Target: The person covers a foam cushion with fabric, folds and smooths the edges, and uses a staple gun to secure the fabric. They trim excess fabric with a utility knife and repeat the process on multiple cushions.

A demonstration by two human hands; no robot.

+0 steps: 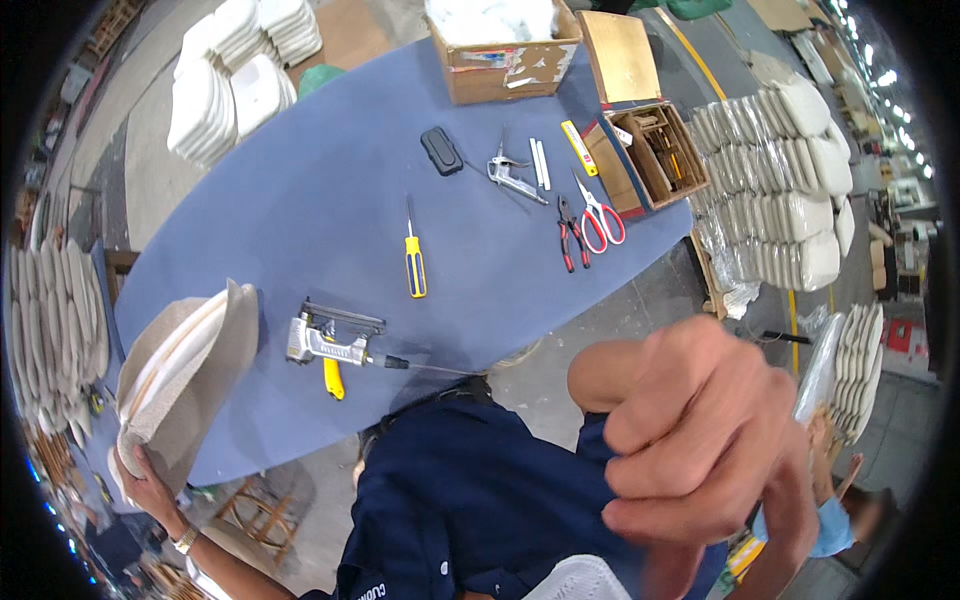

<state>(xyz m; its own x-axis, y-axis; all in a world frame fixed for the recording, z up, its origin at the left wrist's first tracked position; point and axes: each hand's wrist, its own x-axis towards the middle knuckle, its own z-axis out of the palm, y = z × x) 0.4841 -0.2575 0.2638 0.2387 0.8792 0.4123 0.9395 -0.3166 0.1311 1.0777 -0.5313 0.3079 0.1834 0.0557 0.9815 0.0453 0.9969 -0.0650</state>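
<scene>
My left hand (pixel 150 488) grips the lower end of a beige fabric-covered cushion (pixel 190 385), which stands on edge at the table's left side, its pale inner layer showing. Close to the camera at the lower right, my right hand (pixel 700 430) is raised with its fingers curled in; whatever it may hold is hidden. Between my hands lies a silver staple gun (pixel 335 345) with a hose, across a yellow-handled tool (pixel 333 382). Farther off are a yellow screwdriver (pixel 415 265), red-handled pliers (pixel 570 237), red-and-white scissors (pixel 600 220) and an air blow gun (pixel 515 182).
The blue-covered table (pixel 330 210) also bears a black case (pixel 441 151), a cardboard box (pixel 510 75) of white stuffing and an open wooden box (pixel 655 165). Stacked pale cushions (pixel 790 180) stand around it. Another person's blue sleeve (pixel 832 528) shows at lower right.
</scene>
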